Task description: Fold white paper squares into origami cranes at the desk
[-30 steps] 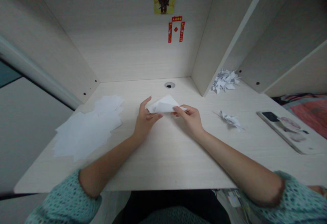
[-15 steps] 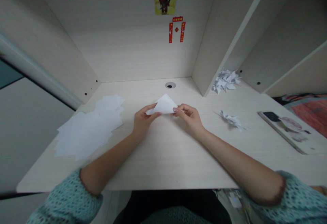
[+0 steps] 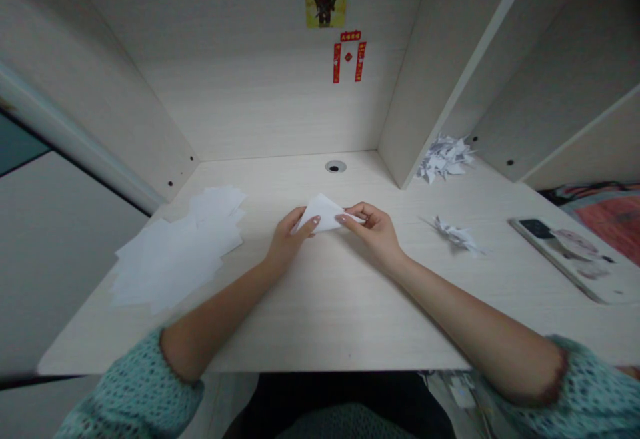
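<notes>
Between my hands is a white sheet of paper [image 3: 324,209], folded into a triangle with its peak pointing away from me. My left hand [image 3: 293,233] pinches its left corner, thumb on the front face and fingers behind. At the right corner my right hand [image 3: 373,227] grips it, thumb pressed on the near face and fingers curled at the back. The folded paper is held just above the desk [image 3: 320,312]. To the left of my left hand lies a spread pile of white paper sheets [image 3: 175,252].
Right of my hands lies a small folded paper piece [image 3: 456,233]. Behind it, by the upright panel [image 3: 415,92], sits a heap of folded paper pieces [image 3: 447,157]. A phone [image 3: 565,259] lies at the far right. A round cable hole [image 3: 335,167] is at the back.
My left hand has moved slightly right and its thumb now presses on the paper's face. The folded paper has tilted and dropped a little. My right thumb has slid slightly inward.
</notes>
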{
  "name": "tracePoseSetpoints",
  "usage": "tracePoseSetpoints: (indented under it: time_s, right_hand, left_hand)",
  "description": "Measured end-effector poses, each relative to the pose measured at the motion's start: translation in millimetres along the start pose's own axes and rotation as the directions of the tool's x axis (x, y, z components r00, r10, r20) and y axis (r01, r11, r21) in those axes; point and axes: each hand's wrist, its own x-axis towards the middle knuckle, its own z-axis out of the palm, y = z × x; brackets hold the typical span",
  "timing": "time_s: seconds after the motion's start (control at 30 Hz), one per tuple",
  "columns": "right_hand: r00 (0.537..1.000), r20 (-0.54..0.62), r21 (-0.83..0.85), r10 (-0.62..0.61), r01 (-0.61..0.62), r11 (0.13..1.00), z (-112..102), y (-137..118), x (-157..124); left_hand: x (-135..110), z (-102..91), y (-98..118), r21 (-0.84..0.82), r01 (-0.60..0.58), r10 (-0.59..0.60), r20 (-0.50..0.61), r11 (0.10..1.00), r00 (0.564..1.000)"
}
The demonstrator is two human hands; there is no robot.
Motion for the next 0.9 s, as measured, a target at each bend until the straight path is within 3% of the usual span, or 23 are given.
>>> tracePoseSetpoints:
  time_s: [0.2, 0.5, 0.63, 0.9]
  right_hand:
    - [0.999, 0.035, 0.021, -0.017, 0.016, 1.0, -1, 6, 0]
    - [0.999, 0.041, -0.05, -0.005, 0.007, 0.999, -1, 11, -1]
    - [0.999, 0.039, -0.045, 0.016, -0.015, 0.999, 0, 9, -2]
    - [0.999, 0.034, -0.106, 0.029, -0.025, 0.994, 2, 7, -5]
  left_hand:
    - [-1, -2.3, -5, 0.087, 0.072, -0.071, -0.014, 0.994, 0.997]
    - [-6, 0.0, 0, 0.313, 0.021, 0.011, -0.101, 0.95, 0.995]
    - [-7, 0.6, 4, 0.298, -0.03, 0.05, -0.058, 0.954, 0.997]
    - [-8, -1.7, 0, 0.351, 0.044, 0.001, -0.126, 0.935, 0.992]
